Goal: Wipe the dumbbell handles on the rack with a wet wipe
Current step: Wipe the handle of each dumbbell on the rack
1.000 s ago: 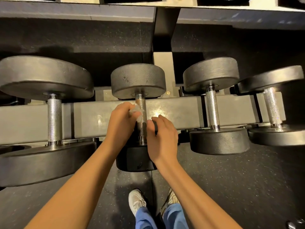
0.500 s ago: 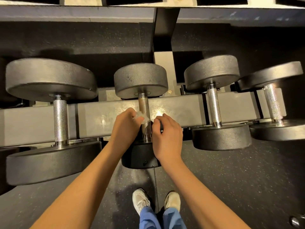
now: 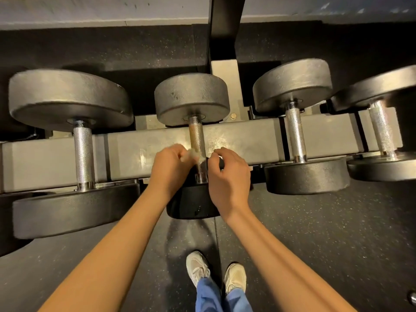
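Several dumbbells lie across a grey rack beam [image 3: 254, 140]. The middle dumbbell has a knurled steel handle [image 3: 196, 137] with a rusty patch near its far head. My left hand [image 3: 169, 170] pinches a crumpled white wet wipe [image 3: 191, 154] against the left side of that handle, near its lower end. My right hand [image 3: 228, 176] sits on the handle's right side with curled fingers resting on the near black head [image 3: 191, 206]; whether it grips anything is hidden.
A large dumbbell handle [image 3: 83, 154] stands to the left; two more handles [image 3: 295, 134] [image 3: 381, 129] to the right. A black rack upright [image 3: 225, 25] rises behind. My shoes [image 3: 198, 266] stand on speckled black rubber floor below.
Both hands slid slightly toward the near end of the middle handle, and the wipe moved down the handle with my left hand. The camera shifted a little.
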Motion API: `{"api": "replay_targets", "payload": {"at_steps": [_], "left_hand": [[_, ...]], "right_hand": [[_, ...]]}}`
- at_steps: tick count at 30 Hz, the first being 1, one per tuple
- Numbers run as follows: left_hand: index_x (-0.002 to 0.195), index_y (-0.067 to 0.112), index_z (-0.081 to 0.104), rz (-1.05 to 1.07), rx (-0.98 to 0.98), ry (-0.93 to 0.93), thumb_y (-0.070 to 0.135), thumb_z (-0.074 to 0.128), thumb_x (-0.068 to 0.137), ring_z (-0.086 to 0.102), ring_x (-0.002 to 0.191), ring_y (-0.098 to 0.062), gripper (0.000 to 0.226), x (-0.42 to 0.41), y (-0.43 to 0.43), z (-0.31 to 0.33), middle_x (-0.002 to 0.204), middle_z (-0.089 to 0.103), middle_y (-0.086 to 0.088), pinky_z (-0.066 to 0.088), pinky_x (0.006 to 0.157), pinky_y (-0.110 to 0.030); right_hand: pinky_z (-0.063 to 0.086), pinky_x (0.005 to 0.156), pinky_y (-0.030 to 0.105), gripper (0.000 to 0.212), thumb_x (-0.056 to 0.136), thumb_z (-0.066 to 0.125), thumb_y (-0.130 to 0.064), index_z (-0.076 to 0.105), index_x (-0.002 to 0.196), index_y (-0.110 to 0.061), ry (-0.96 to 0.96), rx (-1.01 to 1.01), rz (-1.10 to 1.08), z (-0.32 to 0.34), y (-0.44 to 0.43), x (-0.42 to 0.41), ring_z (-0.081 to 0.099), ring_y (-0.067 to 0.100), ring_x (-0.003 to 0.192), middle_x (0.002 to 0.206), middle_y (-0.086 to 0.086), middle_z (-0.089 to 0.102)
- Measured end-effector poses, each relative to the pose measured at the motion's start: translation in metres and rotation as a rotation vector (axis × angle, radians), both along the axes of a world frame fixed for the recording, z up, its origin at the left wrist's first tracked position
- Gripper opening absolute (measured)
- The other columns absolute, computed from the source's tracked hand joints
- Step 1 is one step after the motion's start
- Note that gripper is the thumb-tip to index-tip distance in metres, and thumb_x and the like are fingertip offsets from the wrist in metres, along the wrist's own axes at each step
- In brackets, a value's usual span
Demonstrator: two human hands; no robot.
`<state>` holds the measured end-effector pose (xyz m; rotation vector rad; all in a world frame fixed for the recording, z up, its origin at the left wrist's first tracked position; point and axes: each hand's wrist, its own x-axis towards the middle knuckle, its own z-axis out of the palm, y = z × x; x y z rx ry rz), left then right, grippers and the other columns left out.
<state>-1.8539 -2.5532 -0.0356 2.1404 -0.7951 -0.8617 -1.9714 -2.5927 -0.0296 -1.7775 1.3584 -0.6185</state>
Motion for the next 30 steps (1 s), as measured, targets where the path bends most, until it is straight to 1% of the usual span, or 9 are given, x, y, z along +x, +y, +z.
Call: {"api": "replay_targets", "payload": {"at_steps": [3, 6, 8, 11, 13, 16, 21, 25, 30], "left_hand": [[0.064, 0.007, 0.055, -0.100, 0.046, -0.049, 0.021, 0.064, 0.088, 0.049, 0.062, -0.016, 0.030, 0.002, 0.003, 0.003, 0.064, 0.056, -0.006, 0.042, 0.059, -0.033], [0.067, 0.012, 0.056, 0.062, -0.101, -0.059, 0.020, 0.065, 0.085, 0.051, 0.063, -0.002, 0.022, 0.001, -0.015, 0.009, 0.067, 0.055, 0.003, 0.039, 0.055, -0.021], [0.076, 0.011, 0.060, 0.115, -0.172, -0.195, 0.018, 0.065, 0.085, 0.048, 0.070, -0.008, 0.012, 0.004, -0.033, 0.008, 0.079, 0.055, 0.003, 0.037, 0.060, -0.024], [0.085, 0.006, 0.063, -0.018, -0.213, -0.374, 0.013, 0.059, 0.087, 0.043, 0.077, -0.012, 0.009, 0.003, -0.044, 0.004, 0.089, 0.049, -0.004, 0.031, 0.066, -0.025], [0.088, 0.003, 0.065, -0.147, -0.259, -0.461, 0.009, 0.058, 0.087, 0.050, 0.084, -0.020, 0.009, 0.003, -0.035, 0.001, 0.091, 0.053, -0.011, 0.040, 0.072, -0.031], [0.100, 0.003, 0.069, -0.359, -0.149, -0.576, -0.004, 0.062, 0.084, 0.055, 0.093, -0.033, 0.019, 0.007, -0.020, -0.004, 0.100, 0.058, -0.016, 0.047, 0.081, -0.037], [0.091, 0.007, 0.074, -0.537, -0.218, -0.629, -0.010, 0.072, 0.066, 0.046, 0.083, -0.018, 0.030, 0.018, -0.021, -0.009, 0.086, 0.056, -0.008, 0.047, 0.062, -0.032], [0.086, 0.000, 0.071, -0.508, -0.228, -0.698, -0.004, 0.070, 0.069, 0.052, 0.081, -0.034, 0.018, 0.021, -0.040, -0.001, 0.087, 0.056, -0.017, 0.050, 0.059, -0.041], [0.084, 0.005, 0.072, -0.593, -0.295, -0.604, -0.009, 0.062, 0.067, 0.051, 0.075, -0.029, 0.025, 0.014, -0.011, -0.007, 0.083, 0.055, -0.009, 0.047, 0.060, -0.036]], "right_hand": [[0.041, 0.071, 0.040, 0.027, 0.086, 0.035, -0.029, 0.049, 0.065, -0.019, -0.003, -0.002, -0.009, 0.002, 0.000, -0.001, 0.043, 0.014, 0.064, 0.063, -0.008, 0.047], [0.042, 0.069, 0.041, 0.028, 0.086, 0.038, -0.025, 0.050, 0.063, -0.014, -0.006, -0.003, -0.009, 0.001, 0.000, -0.001, 0.043, 0.015, 0.062, 0.062, -0.005, 0.048], [0.043, 0.066, 0.042, 0.029, 0.086, 0.038, -0.025, 0.050, 0.063, -0.011, -0.008, -0.016, -0.009, 0.000, -0.001, -0.002, 0.043, 0.018, 0.062, 0.062, -0.001, 0.048], [0.044, 0.066, 0.045, 0.030, 0.085, 0.039, -0.024, 0.053, 0.065, -0.009, -0.014, -0.023, -0.010, -0.002, -0.001, -0.002, 0.046, 0.021, 0.064, 0.064, 0.002, 0.052], [0.044, 0.067, 0.044, 0.029, 0.086, 0.039, -0.025, 0.054, 0.066, -0.011, -0.026, -0.015, -0.009, -0.002, -0.001, -0.003, 0.047, 0.019, 0.066, 0.065, 0.000, 0.053], [0.044, 0.070, 0.040, 0.025, 0.085, 0.038, -0.026, 0.051, 0.065, -0.018, -0.047, 0.013, -0.003, 0.000, -0.001, -0.003, 0.045, 0.014, 0.066, 0.065, -0.008, 0.050], [0.042, 0.070, 0.040, 0.024, 0.084, 0.038, -0.028, 0.050, 0.065, -0.021, -0.054, 0.017, -0.010, 0.000, -0.001, -0.004, 0.045, 0.013, 0.067, 0.064, -0.011, 0.047], [0.042, 0.068, 0.038, 0.026, 0.086, 0.039, -0.026, 0.053, 0.066, -0.017, -0.041, -0.020, -0.026, -0.002, 0.001, -0.004, 0.046, 0.014, 0.066, 0.065, -0.007, 0.050], [0.047, 0.071, 0.043, 0.029, 0.087, 0.042, -0.026, 0.064, 0.076, -0.012, -0.041, -0.070, -0.068, 0.000, 0.003, -0.004, 0.054, 0.016, 0.073, 0.073, -0.002, 0.061]]}}
